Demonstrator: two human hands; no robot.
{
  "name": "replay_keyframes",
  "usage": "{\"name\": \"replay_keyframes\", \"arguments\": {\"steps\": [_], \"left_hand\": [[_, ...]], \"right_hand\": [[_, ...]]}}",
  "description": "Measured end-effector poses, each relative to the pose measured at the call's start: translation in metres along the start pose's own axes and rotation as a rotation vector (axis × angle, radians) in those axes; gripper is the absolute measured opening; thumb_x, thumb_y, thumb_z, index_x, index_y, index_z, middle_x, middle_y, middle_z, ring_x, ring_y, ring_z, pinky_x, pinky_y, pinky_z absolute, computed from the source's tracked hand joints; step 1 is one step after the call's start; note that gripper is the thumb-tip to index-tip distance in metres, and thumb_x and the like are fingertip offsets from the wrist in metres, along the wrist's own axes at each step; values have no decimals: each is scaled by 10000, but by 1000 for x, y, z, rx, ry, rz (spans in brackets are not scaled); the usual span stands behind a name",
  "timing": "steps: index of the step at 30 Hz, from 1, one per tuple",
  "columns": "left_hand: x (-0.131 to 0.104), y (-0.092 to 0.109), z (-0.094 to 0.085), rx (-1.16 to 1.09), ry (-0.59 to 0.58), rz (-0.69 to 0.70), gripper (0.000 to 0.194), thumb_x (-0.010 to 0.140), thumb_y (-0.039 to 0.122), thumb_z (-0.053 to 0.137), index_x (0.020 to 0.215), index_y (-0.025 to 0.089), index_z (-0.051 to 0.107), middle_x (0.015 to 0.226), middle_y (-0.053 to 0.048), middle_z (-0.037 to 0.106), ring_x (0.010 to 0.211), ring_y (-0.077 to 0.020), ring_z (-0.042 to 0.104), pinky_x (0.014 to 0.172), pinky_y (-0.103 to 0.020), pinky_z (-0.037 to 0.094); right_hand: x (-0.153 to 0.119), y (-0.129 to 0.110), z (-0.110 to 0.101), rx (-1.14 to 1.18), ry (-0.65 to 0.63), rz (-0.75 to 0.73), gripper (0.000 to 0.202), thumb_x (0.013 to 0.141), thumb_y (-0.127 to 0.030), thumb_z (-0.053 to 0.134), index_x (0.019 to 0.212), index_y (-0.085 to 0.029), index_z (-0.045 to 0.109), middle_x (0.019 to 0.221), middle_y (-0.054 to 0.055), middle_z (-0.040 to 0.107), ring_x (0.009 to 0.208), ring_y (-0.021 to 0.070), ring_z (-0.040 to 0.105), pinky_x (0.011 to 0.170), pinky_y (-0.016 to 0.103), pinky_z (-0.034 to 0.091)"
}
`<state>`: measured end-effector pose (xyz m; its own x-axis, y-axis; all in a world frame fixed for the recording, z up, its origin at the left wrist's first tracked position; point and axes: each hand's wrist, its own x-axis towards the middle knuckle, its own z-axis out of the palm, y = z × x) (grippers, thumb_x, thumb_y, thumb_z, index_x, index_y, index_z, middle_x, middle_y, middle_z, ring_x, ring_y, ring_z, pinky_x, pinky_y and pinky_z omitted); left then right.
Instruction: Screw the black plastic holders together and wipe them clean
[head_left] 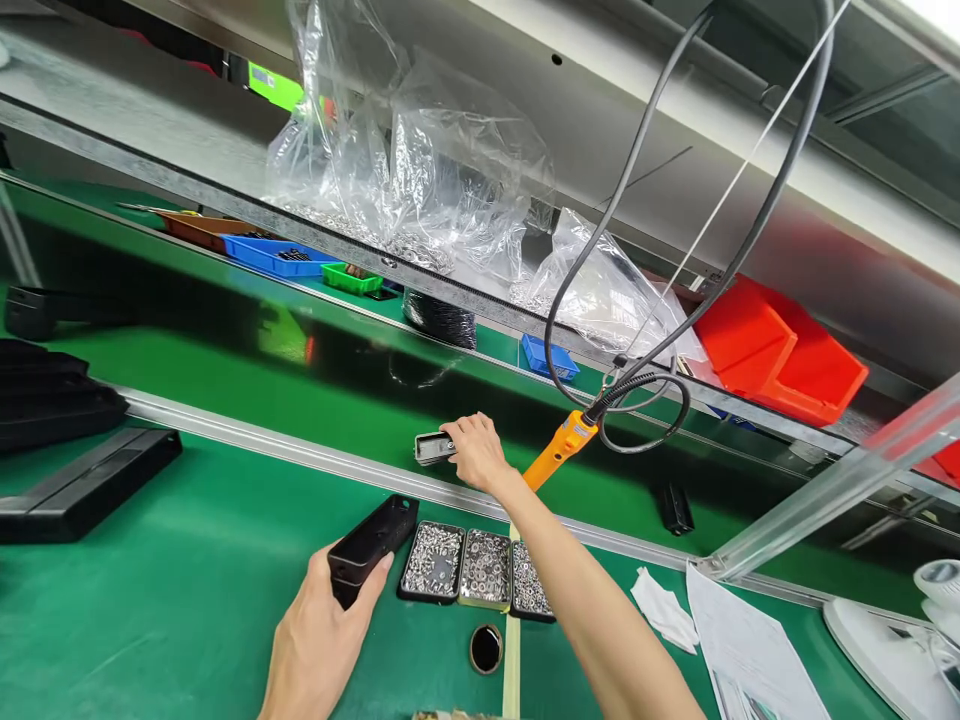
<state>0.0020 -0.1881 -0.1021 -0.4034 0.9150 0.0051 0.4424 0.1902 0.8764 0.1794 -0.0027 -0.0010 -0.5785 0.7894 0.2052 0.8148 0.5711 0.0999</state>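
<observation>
My left hand (322, 620) grips a long black plastic housing (375, 540), tilted, with its hollow side up. My right hand (478, 452) reaches forward past the metal rail, its fingers closed on the end of a small grey rectangular tray-like part (433, 449); what lies under the fingers is hidden. Between my arms are trays of small metal hardware: one of screw-like pieces (435, 560), one of nut- or washer-like pieces (486, 568), and a third (527, 580) partly behind my right forearm. A small round dish with dark contents (486, 649) sits nearer me.
An orange electric screwdriver (561, 447) hangs on a cable by my right forearm. Black housings (97, 485) lie at left. Clear plastic bags (457, 190) and a red bin (780, 350) occupy the shelf above. A white cloth (666, 610) and papers (750, 640) lie at right.
</observation>
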Motion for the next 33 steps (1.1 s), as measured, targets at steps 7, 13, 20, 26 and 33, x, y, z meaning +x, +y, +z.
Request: {"name": "replay_keyframes", "arguments": {"steps": [7,13,20,26,33], "left_hand": [[3,1,-1,25,-17,-43,624,828,757,533,1209,264,505,1030,-125,722,866,-374,704,695,-416,537],[2,2,-4,22,-23,-57,642,823,769,536,1209,257,507,872,-74,701,721,-326,681,666,-403,533],[4,8,-7,35,-17,-80,675,790,789,553,1189,245,533,723,-31,638,664,-326,652,659,-417,527],[2,9,-11,20,-16,-52,643,783,786,587,1123,243,543,660,5,594,622,-311,627,656,-398,510],[3,11,-24,50,29,-143,608,779,820,569,950,238,547,578,19,543,627,-305,631,594,-370,492]], "right_hand": [[31,23,20,-203,-160,-217,302,975,-308,665,1232,-155,623,1281,98,614,1211,271,586,1063,526,476],[38,29,41,-260,-175,-286,283,989,-301,648,1231,-155,625,1295,99,609,1207,264,594,1016,491,523],[29,15,35,-323,-121,-198,395,968,-287,676,1331,-167,577,1434,120,520,1301,304,530,1066,538,486],[-1,4,11,-302,-86,-120,336,965,-281,678,1271,-158,613,1388,112,558,1295,296,535,1077,534,470],[-87,-21,-31,-127,12,-141,171,959,-175,619,1128,-156,639,1239,101,623,1218,247,535,1062,409,412]]}}
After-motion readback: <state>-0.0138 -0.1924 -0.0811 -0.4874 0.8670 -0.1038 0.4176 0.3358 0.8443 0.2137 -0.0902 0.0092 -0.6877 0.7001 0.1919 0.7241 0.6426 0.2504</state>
